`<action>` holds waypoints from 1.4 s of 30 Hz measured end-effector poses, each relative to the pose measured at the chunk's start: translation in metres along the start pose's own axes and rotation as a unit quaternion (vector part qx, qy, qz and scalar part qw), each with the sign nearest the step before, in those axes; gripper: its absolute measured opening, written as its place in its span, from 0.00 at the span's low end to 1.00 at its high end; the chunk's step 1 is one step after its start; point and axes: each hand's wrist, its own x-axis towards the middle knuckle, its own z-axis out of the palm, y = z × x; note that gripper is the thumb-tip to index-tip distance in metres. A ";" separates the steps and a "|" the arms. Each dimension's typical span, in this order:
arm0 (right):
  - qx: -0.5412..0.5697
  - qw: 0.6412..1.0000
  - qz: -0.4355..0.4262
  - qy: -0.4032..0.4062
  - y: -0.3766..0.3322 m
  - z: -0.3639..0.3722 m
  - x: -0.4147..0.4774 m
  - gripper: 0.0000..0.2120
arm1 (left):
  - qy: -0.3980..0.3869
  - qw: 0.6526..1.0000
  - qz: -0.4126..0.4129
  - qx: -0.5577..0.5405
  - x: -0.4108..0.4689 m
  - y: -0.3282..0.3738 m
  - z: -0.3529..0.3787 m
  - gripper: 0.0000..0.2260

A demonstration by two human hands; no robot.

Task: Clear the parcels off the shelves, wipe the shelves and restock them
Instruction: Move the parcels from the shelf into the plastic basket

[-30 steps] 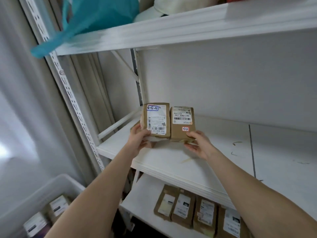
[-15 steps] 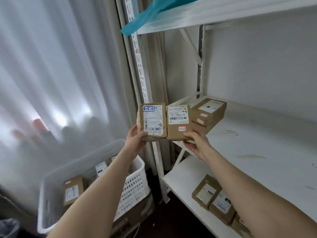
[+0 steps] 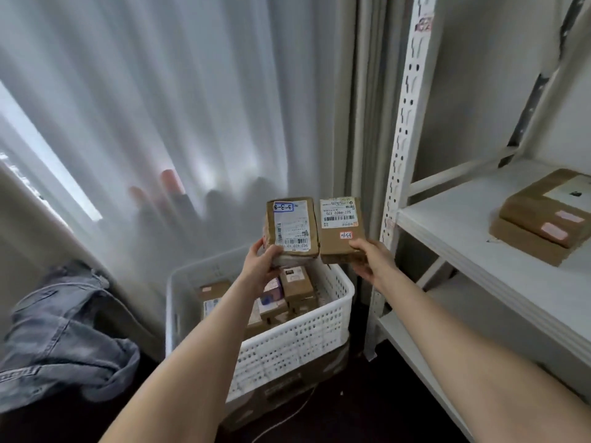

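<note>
Parcels: two in hand, side by side and touching, both upright with the long axis vertical and labels facing the person.

- Left parcel (image 3: 292, 227): left hand (image 3: 262, 260) grips its lower end, thumb on the front, fingers curled beneath.
- Right parcel (image 3: 340, 228): right hand (image 3: 367, 257) grips its lower end, thumb on the front by a red sticker.
- Position: both in the air, off the shelf (image 3: 447, 225), just left of its front left post.
- Basket (image 3: 287, 343): white, perforated, already holding several parcels. It lies directly below the hands. The left parcel hangs over its far edge, the right parcel over its far right corner.

Judgement: the next move is downward and slightly toward the person. The left hand is nearer the basket's middle. The right hand likely needs a small shift left to clear the rim.

A stack (image 3: 543, 222) of two parcels lies at the shelf's left end, so clearing looks unfinished.
</note>
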 end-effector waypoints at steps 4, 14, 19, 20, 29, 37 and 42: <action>-0.011 1.000 0.026 -0.004 0.024 0.062 0.025 0.19 | 0.056 0.998 -0.014 0.004 0.039 0.000 -0.062 0.28; -0.063 0.989 0.121 -0.056 0.091 0.169 0.093 0.21 | 0.183 0.979 -0.090 0.024 0.121 -0.044 -0.168 0.26; -0.101 0.978 0.167 -0.077 0.125 0.209 0.150 0.22 | 0.211 0.968 -0.135 0.012 0.168 -0.065 -0.192 0.25; -0.104 0.975 0.179 -0.080 0.131 0.217 0.163 0.23 | 0.221 0.965 -0.140 0.010 0.179 -0.069 -0.196 0.25; -0.214 0.932 0.256 -0.138 0.220 0.276 0.243 0.16 | 0.279 0.939 -0.202 -0.017 0.245 -0.108 -0.234 0.24; -0.281 0.921 0.254 -0.087 0.299 0.306 0.273 0.16 | 0.276 0.932 -0.188 0.143 0.291 -0.145 -0.269 0.29; -0.384 0.902 0.195 -0.020 0.313 0.295 0.282 0.20 | 0.245 0.927 -0.200 0.201 0.308 -0.166 -0.255 0.29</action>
